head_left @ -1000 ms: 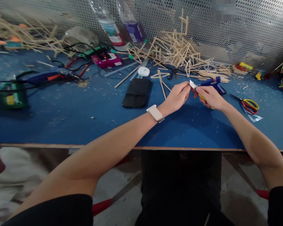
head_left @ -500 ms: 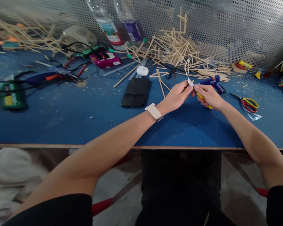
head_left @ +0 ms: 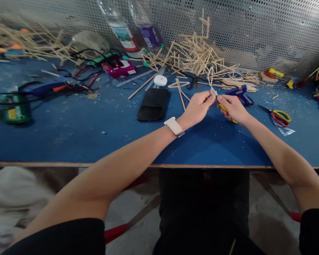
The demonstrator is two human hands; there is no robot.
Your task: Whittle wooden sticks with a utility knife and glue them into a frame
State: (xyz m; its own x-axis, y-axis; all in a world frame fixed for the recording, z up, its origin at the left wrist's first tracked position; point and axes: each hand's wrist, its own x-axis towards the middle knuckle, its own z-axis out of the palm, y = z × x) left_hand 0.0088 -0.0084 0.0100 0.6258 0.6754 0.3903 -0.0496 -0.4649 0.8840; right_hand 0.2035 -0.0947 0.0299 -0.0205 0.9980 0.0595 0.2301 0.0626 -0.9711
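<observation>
"Yellow handle: that's a cutter point(head_left: 223, 106), gripped in the right hand's point(head_left: 233, 107) closed fist, just over the blue table point(head_left: 69, 134)."
"And its blade point(head_left: 213, 91)?"
"Slanting up and leftward, tip pinched between the left hand's point(head_left: 198, 108) thumb and finger. The glue gun point(head_left: 239, 92) lies just behind."

Your right hand point(head_left: 234, 108) covers most of the yellow-handled cutter point(head_left: 234, 121); only a yellow end and the small grey blade tip point(head_left: 213, 92) show. Can't tell if your left hand point(head_left: 198, 108) pinches that tip or just touches it. Blue glue gun point(head_left: 239, 92) is half hidden behind your right hand. Two clear plastic bottles point(head_left: 122, 30) are cut off at the top edge. Green blocky object point(head_left: 13, 113) at far left is too blurred to identify.
</observation>
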